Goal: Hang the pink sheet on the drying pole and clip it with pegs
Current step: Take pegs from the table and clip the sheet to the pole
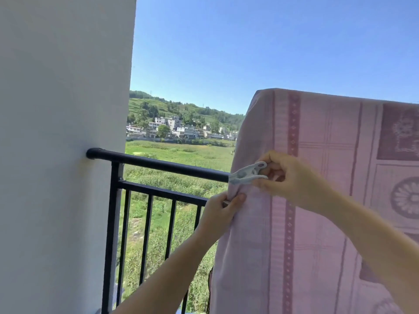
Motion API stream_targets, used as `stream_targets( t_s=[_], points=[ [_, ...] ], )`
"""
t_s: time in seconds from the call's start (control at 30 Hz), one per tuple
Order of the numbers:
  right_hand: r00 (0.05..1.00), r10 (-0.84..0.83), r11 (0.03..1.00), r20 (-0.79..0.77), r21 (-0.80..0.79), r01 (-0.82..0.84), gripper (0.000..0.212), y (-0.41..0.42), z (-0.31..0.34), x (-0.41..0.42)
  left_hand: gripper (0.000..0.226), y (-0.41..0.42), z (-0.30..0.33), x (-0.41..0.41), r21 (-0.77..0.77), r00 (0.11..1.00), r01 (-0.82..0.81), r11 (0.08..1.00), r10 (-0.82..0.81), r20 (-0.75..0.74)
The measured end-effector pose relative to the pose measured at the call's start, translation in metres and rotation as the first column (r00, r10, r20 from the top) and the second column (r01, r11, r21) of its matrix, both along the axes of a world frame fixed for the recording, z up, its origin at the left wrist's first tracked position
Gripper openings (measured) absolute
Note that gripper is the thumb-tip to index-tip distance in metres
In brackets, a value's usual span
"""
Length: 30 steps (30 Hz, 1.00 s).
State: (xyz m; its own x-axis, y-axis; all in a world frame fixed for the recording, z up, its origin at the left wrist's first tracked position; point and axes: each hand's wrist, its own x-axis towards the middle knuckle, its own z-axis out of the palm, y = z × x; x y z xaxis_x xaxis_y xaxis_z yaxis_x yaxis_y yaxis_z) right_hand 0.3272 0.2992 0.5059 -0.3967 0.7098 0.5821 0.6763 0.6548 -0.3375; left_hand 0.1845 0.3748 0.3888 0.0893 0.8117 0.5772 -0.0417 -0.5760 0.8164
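The pink patterned sheet (317, 200) hangs draped over something hidden under its top fold on the right of the view; the drying pole itself is not visible. My right hand (292, 175) pinches a pale grey peg (247, 173) by its tail, with the peg's jaws at the sheet's left edge, level with the railing's top bar. Just below, my left hand (222, 211) pinches the same left edge of the sheet between thumb and fingers.
A black metal balcony railing (158, 165) runs from the white wall (63, 132) on the left to behind the sheet. Beyond it lie green fields, houses and a hill under blue sky.
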Motion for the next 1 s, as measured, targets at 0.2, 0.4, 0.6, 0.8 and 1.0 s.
stream_targets(
  t_s=[0.2, 0.4, 0.6, 0.8, 1.0],
  points=[
    [0.964, -0.071, 0.997, 0.255, 0.011, 0.071, 0.038, -0.021, 0.049, -0.024, 0.039, -0.004, 0.002, -0.014, 0.013, 0.988, -0.076, 0.997, 0.074, 0.133],
    [0.735, -0.149, 0.986, 0.662, 0.158, 0.058, 0.023, -0.002, 0.075, -0.073, 0.032, -0.013, 0.0, -0.026, -0.048, 0.976, 0.039, 0.998, -0.028, 0.215],
    [0.555, -0.098, 0.991, 0.826, 0.033, 0.126, 0.015, 0.019, 0.077, -0.108, 0.021, -0.018, 0.002, -0.038, 0.034, 0.99, 0.004, 0.999, -0.009, 0.138],
    [0.475, -0.056, 0.973, 0.878, -0.06, 0.224, 0.022, 0.039, 0.073, -0.116, 0.023, -0.018, 0.003, -0.036, 0.154, 0.989, -0.145, 0.977, 0.14, 0.045],
    [0.509, -0.004, 0.944, 0.861, -0.165, 0.287, 0.019, 0.051, 0.082, -0.115, 0.021, -0.014, 0.006, -0.038, 0.224, 0.975, -0.217, 0.95, 0.224, -0.004]
  ],
)
